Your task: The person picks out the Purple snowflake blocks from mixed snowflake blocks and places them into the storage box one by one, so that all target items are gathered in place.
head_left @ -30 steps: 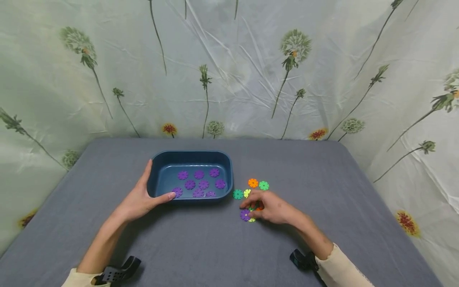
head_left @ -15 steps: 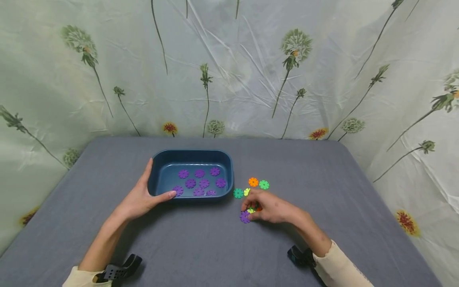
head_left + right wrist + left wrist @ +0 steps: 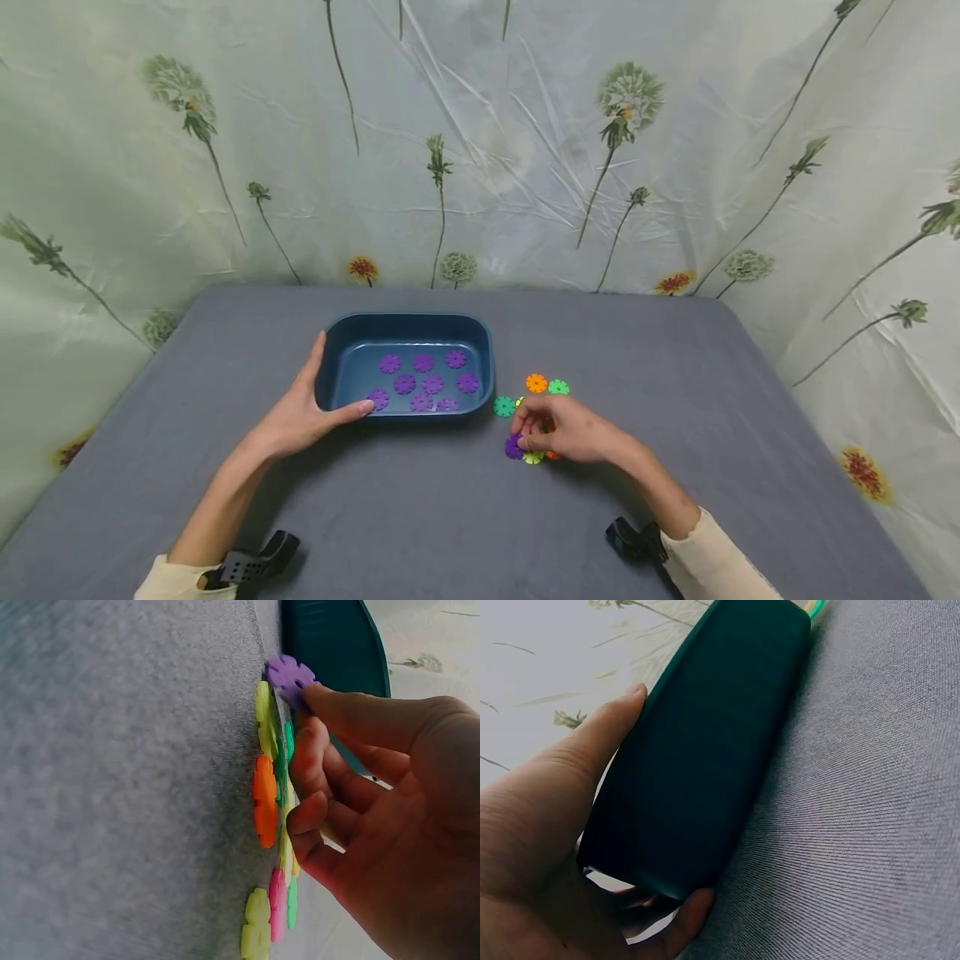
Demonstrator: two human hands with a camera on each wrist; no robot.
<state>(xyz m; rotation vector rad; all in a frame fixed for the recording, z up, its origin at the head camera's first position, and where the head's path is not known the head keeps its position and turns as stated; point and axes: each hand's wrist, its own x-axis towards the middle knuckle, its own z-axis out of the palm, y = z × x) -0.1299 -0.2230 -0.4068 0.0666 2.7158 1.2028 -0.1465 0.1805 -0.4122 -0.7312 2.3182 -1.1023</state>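
Purple flower-shaped plastic disc (image 3: 513,447) is sitting at the near-left edge of a little pile of coloured discs on the grey cloth worktop (image 3: 675,375), just right of the dark blue plastic tray (image 3: 405,318). From the head cam, the right hand (image 3: 573,429) is curled over that pile with a fingertip down on the purple disc, which looks lifted on edge. A yellow-green disc (image 3: 533,457) pokes out just beside it, and an orange disc (image 3: 536,382), a bright green one (image 3: 558,387) and a teal one (image 3: 504,406) lie a bit further back. The left hand (image 3: 300,412) wraps the tray's left end, thumb along the near wall, fingers up the side. Inside the tray there's a bunch of purple discs (image 3: 423,382) lying flat.

Left wrist cam: the left hand (image 3: 547,847) really does grip the tray (image 3: 705,742), fingers over the rim and thumb under the corner, with the tray resting on the cloth.

Right wrist cam: the right hand (image 3: 375,817) has its fingers bent, the index fingertip pressing on the purple disc (image 3: 289,675), which is tipped up off the cloth. I can't see whether the thumb pinches it from the other side. Yellow-green, orange and pink discs are stacked close under the fingers, tray (image 3: 330,645) just beyond.
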